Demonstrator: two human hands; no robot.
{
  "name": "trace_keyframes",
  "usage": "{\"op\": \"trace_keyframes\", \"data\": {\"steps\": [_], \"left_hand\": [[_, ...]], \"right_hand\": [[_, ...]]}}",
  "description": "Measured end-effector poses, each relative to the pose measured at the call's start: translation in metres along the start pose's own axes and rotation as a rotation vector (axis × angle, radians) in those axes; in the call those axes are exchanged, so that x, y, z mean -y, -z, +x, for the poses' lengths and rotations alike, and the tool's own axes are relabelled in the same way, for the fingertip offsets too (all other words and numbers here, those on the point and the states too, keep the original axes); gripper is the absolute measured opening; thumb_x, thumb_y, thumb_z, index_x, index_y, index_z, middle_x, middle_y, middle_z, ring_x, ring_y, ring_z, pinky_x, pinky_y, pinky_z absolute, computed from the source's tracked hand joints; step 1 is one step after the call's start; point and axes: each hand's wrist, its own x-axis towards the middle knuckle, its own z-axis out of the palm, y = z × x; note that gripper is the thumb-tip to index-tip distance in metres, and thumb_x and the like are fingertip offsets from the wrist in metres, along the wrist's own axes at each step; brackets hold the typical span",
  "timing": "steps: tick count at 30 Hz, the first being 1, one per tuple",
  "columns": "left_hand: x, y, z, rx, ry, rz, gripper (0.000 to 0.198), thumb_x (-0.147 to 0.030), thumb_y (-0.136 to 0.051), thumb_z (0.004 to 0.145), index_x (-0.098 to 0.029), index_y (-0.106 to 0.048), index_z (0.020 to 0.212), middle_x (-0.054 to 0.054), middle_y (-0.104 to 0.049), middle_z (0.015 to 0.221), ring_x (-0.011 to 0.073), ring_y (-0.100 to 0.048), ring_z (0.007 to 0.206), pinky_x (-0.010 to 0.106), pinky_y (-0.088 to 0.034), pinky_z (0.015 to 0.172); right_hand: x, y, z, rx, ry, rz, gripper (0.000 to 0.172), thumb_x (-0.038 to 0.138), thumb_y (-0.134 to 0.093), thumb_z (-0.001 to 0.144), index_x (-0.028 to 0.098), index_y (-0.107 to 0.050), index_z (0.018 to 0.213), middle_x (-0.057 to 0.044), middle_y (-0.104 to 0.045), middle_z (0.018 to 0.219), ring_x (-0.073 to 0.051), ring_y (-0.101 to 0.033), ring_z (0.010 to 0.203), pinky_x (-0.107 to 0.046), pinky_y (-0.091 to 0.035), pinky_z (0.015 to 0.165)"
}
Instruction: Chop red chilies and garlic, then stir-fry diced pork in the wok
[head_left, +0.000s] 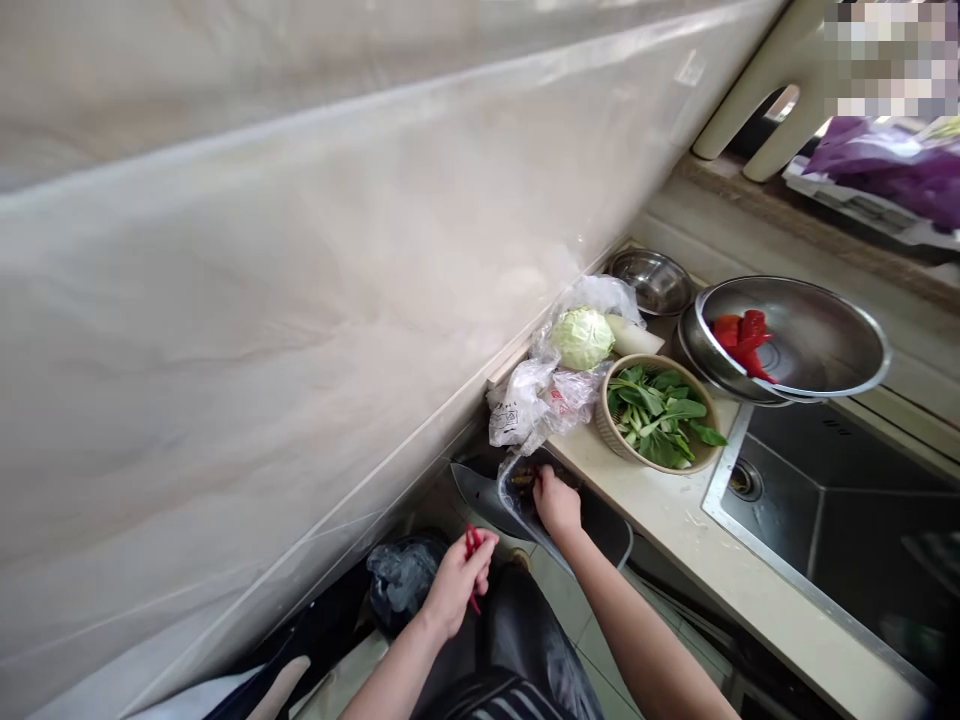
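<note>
My left hand (457, 585) is closed around thin red chili peppers (472, 540), whose ends stick out above and below the fingers. It hangs in front of my lap, left of the grey bin. My right hand (557, 503) reaches over the open grey bin (630, 545), its fingers pinched together and pointing down into it. Whatever lies between those fingertips is too small and dark to make out. A clear plastic bag (512, 490) hangs over the bin's rim, and some dark scraps show inside.
On the counter (675, 510) stand a basket (615, 440) of leafy greens, a cabbage (583, 338), plastic bags (521, 400) and a large steel bowl (817, 350) with red pepper pieces (746, 343). A sink (862, 520) is at right. The tiled wall (262, 300) rises on the left.
</note>
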Motion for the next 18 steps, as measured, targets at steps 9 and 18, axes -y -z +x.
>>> {"op": "trace_keyframes", "data": {"steps": [9, 18], "left_hand": [[-0.039, -0.096, 0.063, 0.195, -0.196, 0.226, 0.040, -0.039, -0.075, 0.062, -0.010, -0.063, 0.088, -0.002, -0.058, 0.064, 0.0048, -0.045, 0.047, 0.017, -0.036, 0.042], [-0.050, -0.112, 0.087, 0.182, -0.323, 0.282, 0.030, -0.037, -0.069, 0.065, -0.017, -0.053, 0.080, -0.008, -0.051, 0.057, 0.0042, -0.042, 0.042, 0.017, -0.039, 0.042]], "right_hand": [[-0.028, 0.031, -0.052, -0.071, 0.192, 0.821, 0.033, 0.050, -0.043, 0.084, 0.019, -0.053, 0.078, 0.000, -0.060, 0.064, -0.014, -0.055, 0.057, -0.025, -0.045, 0.053], [-0.037, 0.012, -0.044, -0.313, 0.093, 0.981, 0.022, 0.040, -0.056, 0.074, 0.020, -0.064, 0.079, -0.004, -0.067, 0.071, -0.019, -0.060, 0.067, -0.031, -0.049, 0.066]]}}
